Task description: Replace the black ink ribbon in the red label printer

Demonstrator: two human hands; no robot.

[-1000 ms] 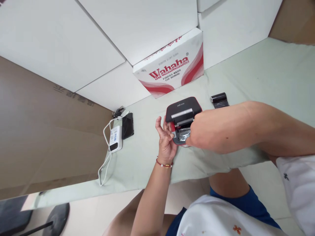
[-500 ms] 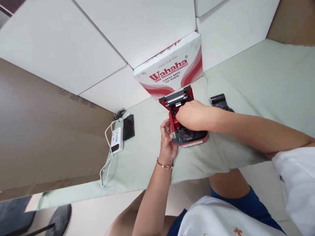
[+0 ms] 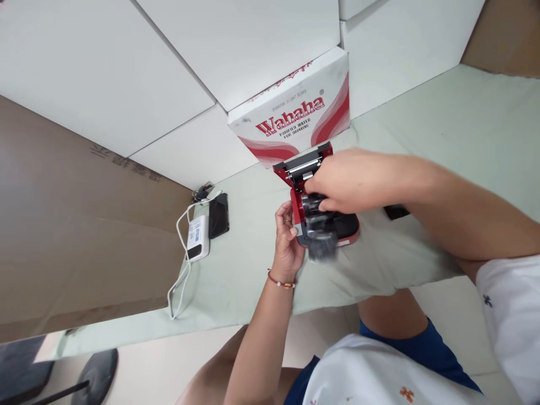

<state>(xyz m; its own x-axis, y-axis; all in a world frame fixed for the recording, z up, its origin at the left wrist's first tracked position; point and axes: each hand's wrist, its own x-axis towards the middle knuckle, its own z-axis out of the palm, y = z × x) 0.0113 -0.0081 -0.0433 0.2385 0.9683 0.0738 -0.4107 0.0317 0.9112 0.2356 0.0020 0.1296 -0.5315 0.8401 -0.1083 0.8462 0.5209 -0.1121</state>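
Note:
A small red and black label printer (image 3: 346, 225) stands on the cloth-covered table with its lid (image 3: 301, 163) raised, showing a roller inside. My left hand (image 3: 287, 239) is closed round the printer's left side, thumb against the grey edge. Over the open printer, my right hand (image 3: 352, 180) grips a roll of black ribbon film (image 3: 313, 202) by its right end. A loose, shiny length of the film hangs down across the printer's front and is blurred. The forearm partly hides a dark object (image 3: 396, 211) on the cloth.
Behind the printer a white and red water carton (image 3: 291, 121) leans on white panels. To the left lie a white power bank (image 3: 198, 239) with a cable and a black phone-like slab (image 3: 218, 215), beside a large cardboard box (image 3: 88, 225). The table's front edge is close to my legs.
My right hand has risen out of the printer, lifting the black ribbon roll, and the film now trails over the front. My left hand keeps its hold.

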